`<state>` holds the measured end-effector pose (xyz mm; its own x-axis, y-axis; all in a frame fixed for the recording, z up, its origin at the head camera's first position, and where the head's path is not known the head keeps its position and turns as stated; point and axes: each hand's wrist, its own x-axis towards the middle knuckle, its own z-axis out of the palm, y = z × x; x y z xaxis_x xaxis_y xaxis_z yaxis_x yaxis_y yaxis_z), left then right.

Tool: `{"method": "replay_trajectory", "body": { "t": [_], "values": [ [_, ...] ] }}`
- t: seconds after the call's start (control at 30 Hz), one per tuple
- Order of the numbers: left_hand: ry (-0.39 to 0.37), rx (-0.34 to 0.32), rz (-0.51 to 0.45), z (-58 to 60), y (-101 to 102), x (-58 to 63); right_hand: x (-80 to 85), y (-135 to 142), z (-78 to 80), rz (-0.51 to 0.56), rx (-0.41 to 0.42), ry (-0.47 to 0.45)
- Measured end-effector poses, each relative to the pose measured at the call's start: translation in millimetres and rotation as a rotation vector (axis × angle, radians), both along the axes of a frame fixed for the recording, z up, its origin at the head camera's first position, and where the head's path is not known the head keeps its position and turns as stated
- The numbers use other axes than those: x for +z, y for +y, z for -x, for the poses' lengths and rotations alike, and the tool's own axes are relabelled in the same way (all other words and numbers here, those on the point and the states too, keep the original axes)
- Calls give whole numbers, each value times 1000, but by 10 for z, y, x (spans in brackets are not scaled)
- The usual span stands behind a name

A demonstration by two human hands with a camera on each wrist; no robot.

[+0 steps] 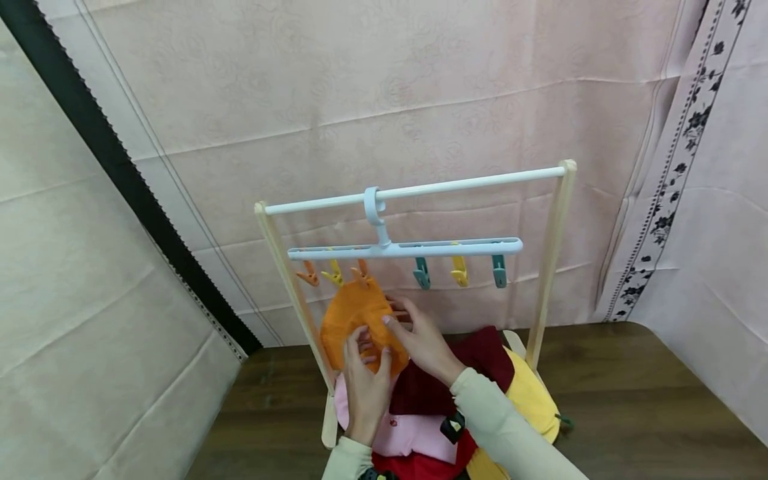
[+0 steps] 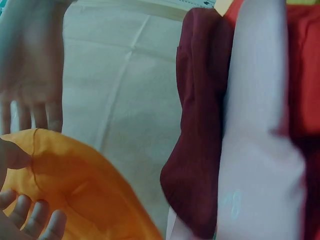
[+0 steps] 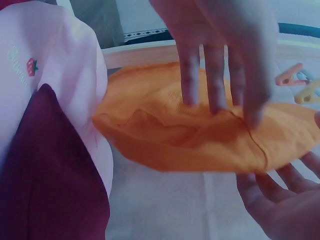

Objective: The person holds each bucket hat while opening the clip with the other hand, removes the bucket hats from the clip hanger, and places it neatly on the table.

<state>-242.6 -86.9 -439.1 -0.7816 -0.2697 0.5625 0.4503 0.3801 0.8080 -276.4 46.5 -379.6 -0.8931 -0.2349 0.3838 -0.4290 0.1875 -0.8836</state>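
Observation:
A rounded orange cloth [image 1: 345, 310], shaped like a small hat with a seam, hangs from an orange clip [image 1: 362, 272] on a pale blue hanger [image 1: 420, 250]. My left hand [image 1: 367, 393] touches its front with spread, nearly straight fingertips, also visible on the orange cloth [image 2: 95, 195] in the left wrist view. At its right edge, my right hand [image 1: 429, 340] holds the cloth, thumb in front and fingers behind. In the right wrist view, both hands meet the orange cloth [image 3: 160, 142] from opposite sides.
The hanger hooks over a white rod [image 1: 468, 183] between wooden posts [image 1: 551, 267]. Other clips include a yellow one [image 1: 459, 272] and a teal one [image 1: 499, 271]. Below lie maroon cloth [image 1: 420, 390], pink cloth [image 1: 414, 433] and yellow cloth [image 1: 531, 400] on the wooden table [image 1: 642, 400].

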Motion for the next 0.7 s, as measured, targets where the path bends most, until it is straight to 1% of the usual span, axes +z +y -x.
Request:
{"method": "replay_trajectory", "body": {
  "t": [0.1,0.2,0.33,0.4,0.53,0.7],
  "values": [
    [-7,-37,-32,-8,54,-9,0,-46,15,-5,-29,12],
    [-8,-61,-37,-13,79,-3,-7,-34,10,-9,-55,15],
    [-4,-88,-16,-30,98,41,-22,75,-16,-3,-84,7],
    [18,-99,-4,-40,97,86,-30,133,-31,8,-87,0],
    [77,-103,26,-65,110,243,-38,236,-69,36,-68,-10],
    [137,-120,59,-95,194,520,-25,335,-118,63,-37,8]
  ]
}}
